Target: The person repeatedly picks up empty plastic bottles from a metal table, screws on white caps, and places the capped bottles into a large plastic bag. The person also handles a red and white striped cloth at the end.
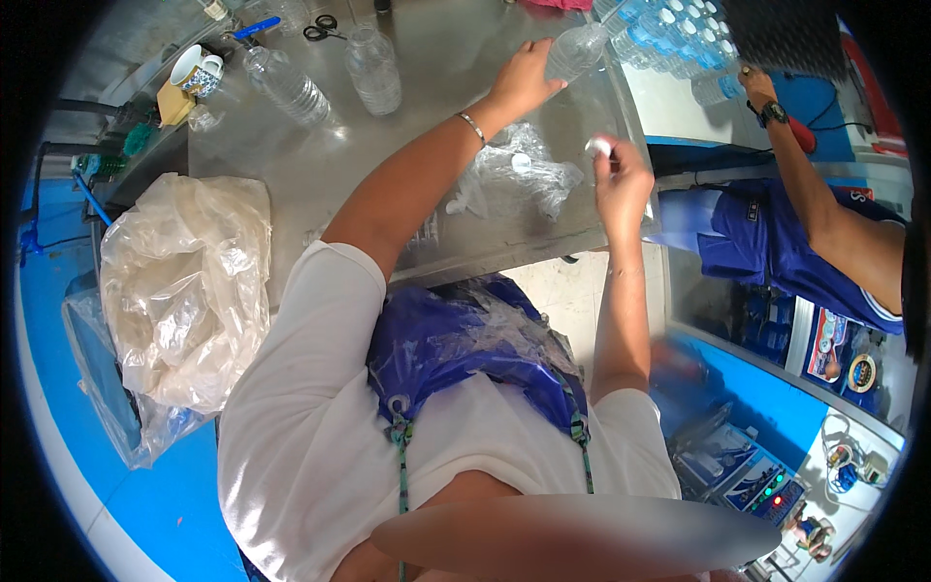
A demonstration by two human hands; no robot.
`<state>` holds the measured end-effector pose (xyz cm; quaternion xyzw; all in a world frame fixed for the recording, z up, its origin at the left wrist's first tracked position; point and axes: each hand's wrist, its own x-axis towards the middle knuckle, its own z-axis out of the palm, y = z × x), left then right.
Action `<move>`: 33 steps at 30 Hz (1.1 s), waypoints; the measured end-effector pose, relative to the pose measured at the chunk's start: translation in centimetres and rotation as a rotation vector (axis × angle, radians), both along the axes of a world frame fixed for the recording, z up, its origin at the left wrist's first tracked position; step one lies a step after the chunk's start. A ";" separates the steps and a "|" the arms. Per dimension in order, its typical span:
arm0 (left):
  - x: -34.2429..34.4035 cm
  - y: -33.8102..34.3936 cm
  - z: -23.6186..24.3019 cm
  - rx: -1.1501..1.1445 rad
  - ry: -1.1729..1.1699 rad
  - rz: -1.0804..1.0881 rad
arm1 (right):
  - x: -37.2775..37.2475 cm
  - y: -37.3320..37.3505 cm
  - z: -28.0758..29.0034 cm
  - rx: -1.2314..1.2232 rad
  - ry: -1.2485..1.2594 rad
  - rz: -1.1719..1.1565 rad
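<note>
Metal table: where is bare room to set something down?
Between the bottle by the scissors and the left hand; also between the large plastic bag and left forearm. Crowded: crumpled plastic near the right hand, bottles at back left.

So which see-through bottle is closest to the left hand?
The clear plastic bottle right at the thumb and fingers of the left hand. The clear bottle near the black scissors stands farther left, away from it.

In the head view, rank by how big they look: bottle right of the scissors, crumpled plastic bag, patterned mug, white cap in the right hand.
1. Crumpled plastic bag
2. Clear bottle
3. Patterned mug
4. White cap
</note>
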<state>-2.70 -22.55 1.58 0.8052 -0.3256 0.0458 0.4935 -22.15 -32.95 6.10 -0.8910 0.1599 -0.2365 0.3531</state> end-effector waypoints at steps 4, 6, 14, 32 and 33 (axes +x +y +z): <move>0.3 -0.5 0.7 0.070 0.066 -0.006 | 6.4 -4.0 -2.9 0.588 0.071 -0.042; 0.5 -0.5 1.0 0.098 0.045 -0.012 | 10.1 -5.3 -4.5 0.914 0.106 0.003; 1.6 3.0 -0.7 -0.024 0.002 0.043 | 18.7 -5.0 -5.4 1.350 0.145 0.037; 0.2 0.0 1.4 0.119 0.067 0.016 | 14.3 -7.3 -1.2 0.908 0.189 0.033; 0.2 -0.1 1.4 0.127 0.078 0.017 | 13.8 -7.5 -1.3 0.862 0.120 0.051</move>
